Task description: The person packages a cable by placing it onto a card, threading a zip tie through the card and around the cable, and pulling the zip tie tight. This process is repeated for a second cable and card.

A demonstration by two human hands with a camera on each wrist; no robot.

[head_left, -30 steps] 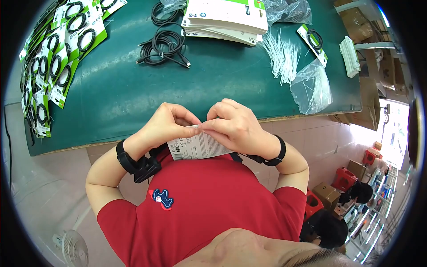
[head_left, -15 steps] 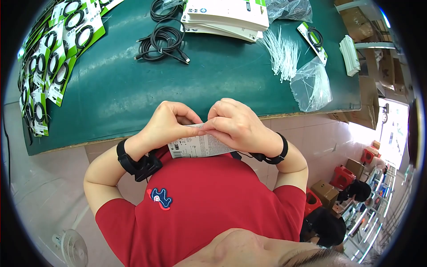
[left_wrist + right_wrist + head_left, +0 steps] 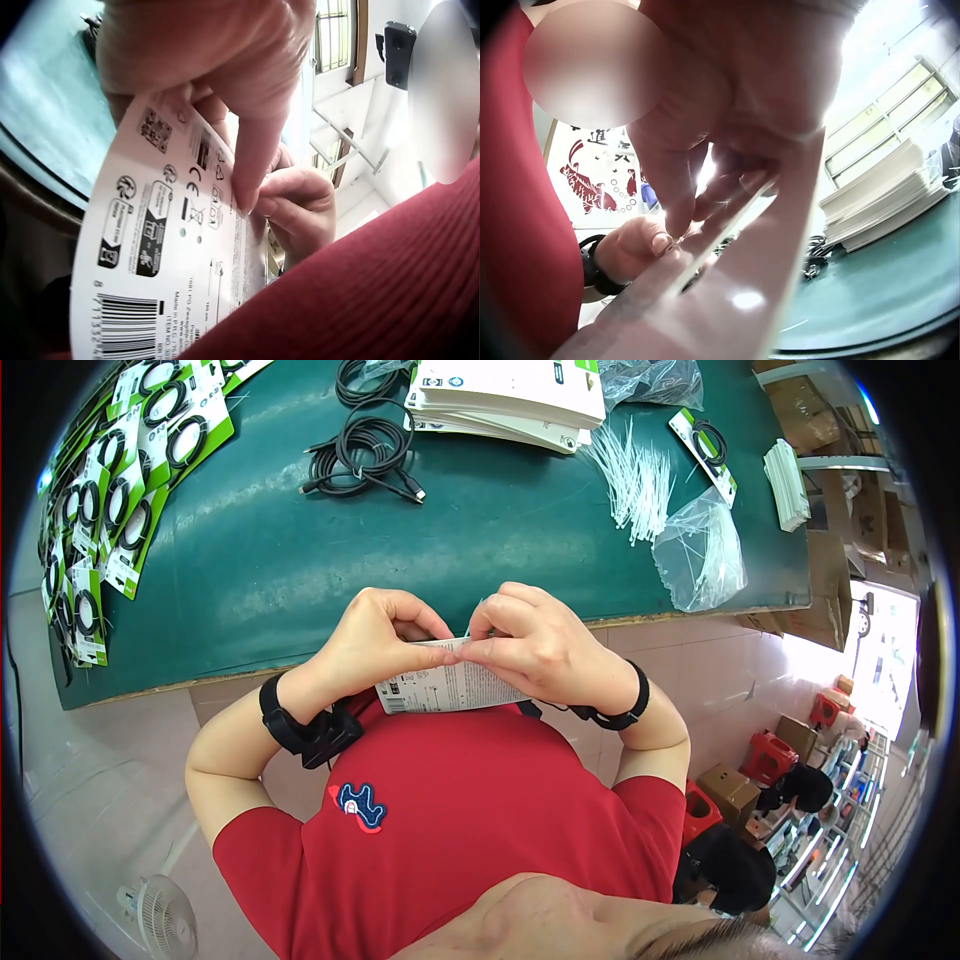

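— What'd you see, far L?

— Packed cards (image 3: 190, 442) w/ black coils, heaped on the green tbl (image 3: 280, 585). Next, loose cables (image 3: 365, 460), bunched twd the far side.

— And the L hand (image 3: 385, 635)?

— Thumb on the printed face, fingers behind, pinching the card (image 3: 440, 690) by its top edge. Good anchor, IMO: a firm thumb nr the work would stop any twisting.

— Where was the card, exactly?

— Btwn both hands, just off the tbl's near edge, in front of the red shirt (image 3: 470, 780), print facing the wearer.

— R hand (image 3: 535, 640)?

— Thumb & forefinger pinched together at that same edge, v. nr the L thumb. A thin pale strip (image 3: 469, 626) stuck up there, prob. a tie caught in that pinch. Other fingers were partly hidden; couldn't tell what they held, if anything.

— How'd you have done it well?

— Pinched low, close to the edge, so the strip didn't buckle. Pulled straight, not sideways, else the card might've creased. Light pressure too: thin stock, I guessed.

— And farther R?

— White ties (image 3: 635, 485) lying loose, a clear bag (image 3: 705, 560) w/ more inside, and behind it a sample (image 3: 708, 448), one card w/ its coil on. Handy ref. for coil position, I reckoned.
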